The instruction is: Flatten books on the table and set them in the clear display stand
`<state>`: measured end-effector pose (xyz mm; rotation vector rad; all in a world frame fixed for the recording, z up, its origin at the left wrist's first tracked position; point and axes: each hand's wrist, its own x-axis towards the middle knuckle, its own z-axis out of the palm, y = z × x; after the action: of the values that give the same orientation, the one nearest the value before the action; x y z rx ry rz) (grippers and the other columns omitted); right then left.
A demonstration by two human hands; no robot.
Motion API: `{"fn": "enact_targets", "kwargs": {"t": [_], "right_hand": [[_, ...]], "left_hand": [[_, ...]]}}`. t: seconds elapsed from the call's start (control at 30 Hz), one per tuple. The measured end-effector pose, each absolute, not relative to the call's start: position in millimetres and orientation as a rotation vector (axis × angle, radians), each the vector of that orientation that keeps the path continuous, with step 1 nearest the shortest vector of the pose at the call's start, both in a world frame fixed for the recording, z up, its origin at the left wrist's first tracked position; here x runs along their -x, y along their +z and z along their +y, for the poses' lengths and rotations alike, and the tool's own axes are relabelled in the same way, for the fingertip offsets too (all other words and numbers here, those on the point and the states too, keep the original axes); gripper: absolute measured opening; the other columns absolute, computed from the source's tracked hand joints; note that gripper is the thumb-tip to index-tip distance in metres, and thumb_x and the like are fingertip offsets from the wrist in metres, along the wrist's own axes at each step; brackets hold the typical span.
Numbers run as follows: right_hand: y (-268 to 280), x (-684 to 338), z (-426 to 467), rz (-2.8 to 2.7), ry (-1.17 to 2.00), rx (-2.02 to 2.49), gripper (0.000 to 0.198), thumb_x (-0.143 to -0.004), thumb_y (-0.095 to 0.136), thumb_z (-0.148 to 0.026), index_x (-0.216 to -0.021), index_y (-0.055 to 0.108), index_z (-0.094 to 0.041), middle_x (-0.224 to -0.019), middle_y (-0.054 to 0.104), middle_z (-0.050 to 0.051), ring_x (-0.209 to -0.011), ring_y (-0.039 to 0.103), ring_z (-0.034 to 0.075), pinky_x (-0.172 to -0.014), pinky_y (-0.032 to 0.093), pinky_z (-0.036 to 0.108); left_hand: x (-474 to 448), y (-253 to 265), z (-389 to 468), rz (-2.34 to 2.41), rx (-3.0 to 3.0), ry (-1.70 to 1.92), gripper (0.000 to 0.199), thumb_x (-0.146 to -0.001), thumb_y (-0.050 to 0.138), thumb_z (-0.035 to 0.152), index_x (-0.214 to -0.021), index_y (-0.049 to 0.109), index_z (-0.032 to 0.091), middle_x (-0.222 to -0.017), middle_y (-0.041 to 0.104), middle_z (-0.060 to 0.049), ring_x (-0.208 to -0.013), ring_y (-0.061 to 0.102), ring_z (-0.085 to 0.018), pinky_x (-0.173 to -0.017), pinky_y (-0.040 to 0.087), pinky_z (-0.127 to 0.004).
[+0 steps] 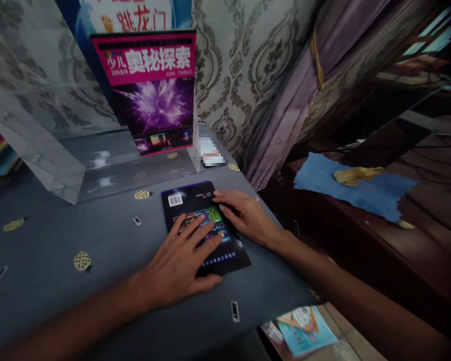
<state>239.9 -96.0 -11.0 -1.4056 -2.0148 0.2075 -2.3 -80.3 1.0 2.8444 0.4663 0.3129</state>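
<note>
A dark book [231, 253] lies flat on the grey tablecloth, back cover up, with a barcode near its far left corner. My left hand [186, 255] rests over its lower left part, fingers spread across the coloured pictures. At the book's right edge lies my right hand [246, 215], its fingers stretched out and the fingertips on the cover. Neither hand grips anything. Behind the book stands a clear acrylic rack [116, 175], with a pink and purple book [160, 108] upright at its right end.
Behind the rack leans a larger blue book [180, 12]. A blurred card-like item [211, 152] lies right of the rack. Left are stacked coloured books [0, 150]. Beyond the table's right edge, a blue cloth [319, 175] lies on dark red furniture; a light-blue book [308, 331] sits below.
</note>
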Motion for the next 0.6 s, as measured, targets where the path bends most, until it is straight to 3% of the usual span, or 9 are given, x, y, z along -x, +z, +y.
{"fn": "enact_targets", "kwargs": {"t": [0.37, 0.6], "right_hand": [[4, -229, -189, -1.97, 0.226, 1.343, 0.023, -0.095, 0.054, -0.015, -0.111, 0.07, -0.019, -0.098, 0.077, 0.008, -0.104, 0.07, 0.022, -0.091, 0.06, 0.041], [12, -217, -204, -2.034, 0.133, 1.256, 0.023, -0.093, 0.056, -0.01, -0.112, 0.067, -0.017, -0.096, 0.076, 0.008, -0.1, 0.069, 0.022, -0.087, 0.06, 0.042]], "left_hand": [[4, 2, -80, 0.433, -2.82, 0.405, 0.058, -0.091, 0.06, 0.052, -0.139, 0.053, 0.021, -0.147, 0.054, -0.012, -0.144, 0.039, -0.032, -0.122, 0.021, -0.058], [8, 11, -71, 0.429, -2.724, 0.327, 0.054, -0.095, 0.054, 0.056, -0.138, 0.056, 0.023, -0.149, 0.054, -0.011, -0.145, 0.039, -0.031, -0.12, 0.025, -0.058]]}}
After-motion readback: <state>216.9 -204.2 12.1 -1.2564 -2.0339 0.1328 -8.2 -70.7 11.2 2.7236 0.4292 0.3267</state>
